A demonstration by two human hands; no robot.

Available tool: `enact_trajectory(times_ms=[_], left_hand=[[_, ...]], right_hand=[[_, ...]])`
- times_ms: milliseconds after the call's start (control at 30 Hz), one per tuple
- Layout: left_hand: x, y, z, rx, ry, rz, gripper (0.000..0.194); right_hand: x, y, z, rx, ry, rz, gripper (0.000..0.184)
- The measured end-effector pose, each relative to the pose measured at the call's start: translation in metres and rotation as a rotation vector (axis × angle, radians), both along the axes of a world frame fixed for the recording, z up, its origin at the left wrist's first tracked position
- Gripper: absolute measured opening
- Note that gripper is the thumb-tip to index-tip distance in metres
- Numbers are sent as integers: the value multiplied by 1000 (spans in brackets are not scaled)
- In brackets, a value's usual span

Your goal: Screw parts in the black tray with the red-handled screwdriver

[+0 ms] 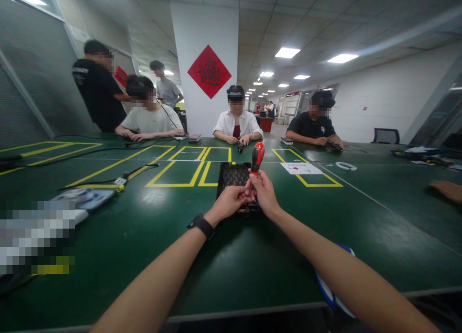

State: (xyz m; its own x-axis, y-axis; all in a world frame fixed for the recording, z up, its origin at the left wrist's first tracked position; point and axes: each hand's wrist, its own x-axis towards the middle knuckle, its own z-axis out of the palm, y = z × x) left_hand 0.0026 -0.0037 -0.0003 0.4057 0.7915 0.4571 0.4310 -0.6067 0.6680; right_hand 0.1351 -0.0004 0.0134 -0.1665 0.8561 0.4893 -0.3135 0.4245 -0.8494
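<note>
My right hand is closed around the lower part of a screwdriver with a red and black handle. The handle points up, and the tip is hidden behind my fingers. Beside it, my left hand is pinched close to the shaft, touching or nearly touching my right fingers. What sits in that pinch is too small to make out. Beneath both hands lies a black open tray-like case with a patterned inside. My hands cover its near right part.
Yellow tape outlines mark the green table. A white paper sheet and a white ring lie to the right. Cables and a light-coloured pouch are on the left. Several people sit or stand across the table.
</note>
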Motion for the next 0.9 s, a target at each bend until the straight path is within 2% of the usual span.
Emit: enact_trajectory(times_ms=[233, 400, 533, 767, 900], left_hand=[[1, 1, -1, -57, -48, -59, 18], [1, 5, -4, -40, -78, 21, 23], [-1, 6, -6, -9, -53, 34, 19], [-1, 3, -2, -73, -84, -104, 13], [1, 2, -1, -108, -112, -90, 17]], right_hand=[[2, 1, 0, 6, 24, -29, 32], [-1, -1, -1, 25, 32, -33, 32], [-1, -3, 0, 11, 25, -7, 33], [3, 3, -2, -7, 13, -2, 33], [3, 5, -4, 24, 35, -60, 28]])
